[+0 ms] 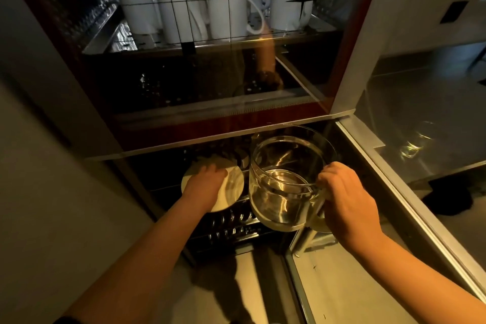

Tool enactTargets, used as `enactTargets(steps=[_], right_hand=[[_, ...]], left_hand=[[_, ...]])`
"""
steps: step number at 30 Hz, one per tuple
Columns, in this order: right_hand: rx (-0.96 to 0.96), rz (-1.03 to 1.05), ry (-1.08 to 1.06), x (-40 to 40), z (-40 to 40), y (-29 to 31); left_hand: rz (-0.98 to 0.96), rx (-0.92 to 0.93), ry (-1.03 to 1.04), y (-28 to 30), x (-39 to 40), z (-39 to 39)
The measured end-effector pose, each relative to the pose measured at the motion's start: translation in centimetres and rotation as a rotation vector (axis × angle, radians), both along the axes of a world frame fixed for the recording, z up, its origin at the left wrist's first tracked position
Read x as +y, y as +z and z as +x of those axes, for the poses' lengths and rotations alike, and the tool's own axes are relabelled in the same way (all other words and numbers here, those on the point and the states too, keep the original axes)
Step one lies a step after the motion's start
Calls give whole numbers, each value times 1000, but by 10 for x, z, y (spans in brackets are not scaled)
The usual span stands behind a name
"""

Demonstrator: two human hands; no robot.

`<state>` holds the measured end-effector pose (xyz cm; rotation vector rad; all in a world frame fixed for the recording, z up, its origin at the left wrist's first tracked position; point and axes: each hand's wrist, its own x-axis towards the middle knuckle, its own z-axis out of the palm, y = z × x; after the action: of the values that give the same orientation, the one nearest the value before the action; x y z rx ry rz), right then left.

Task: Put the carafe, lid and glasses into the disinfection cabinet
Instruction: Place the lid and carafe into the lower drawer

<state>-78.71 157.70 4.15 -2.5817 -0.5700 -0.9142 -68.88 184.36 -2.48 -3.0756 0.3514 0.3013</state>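
A clear glass carafe (284,179) hangs tilted at the mouth of the disinfection cabinet's lower compartment, and my right hand (344,197) grips its handle. Left of it, my left hand (207,181) lies over a round pale lid (234,187), holding it just above the dark wire rack (234,223) inside that compartment. No glasses are visible on the rack; a faint glassy reflection shows in the door pane on the right.
The upper compartment, behind a shut glass door (184,73), holds several white mugs (226,10) on a metal shelf. The lower glass door (394,192) stands swung open to the right. A grey wall panel (52,166) flanks the cabinet on the left.
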Motion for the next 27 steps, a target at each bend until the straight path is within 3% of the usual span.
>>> enactTargets(steps=[15,27], right_hand=[[102,-9,3,2,3,-19],[114,29,-25,4,15,-26]], left_hand=[[-55,-85,98,-32,-1,9],[-23,84,184,-43,-6,38]])
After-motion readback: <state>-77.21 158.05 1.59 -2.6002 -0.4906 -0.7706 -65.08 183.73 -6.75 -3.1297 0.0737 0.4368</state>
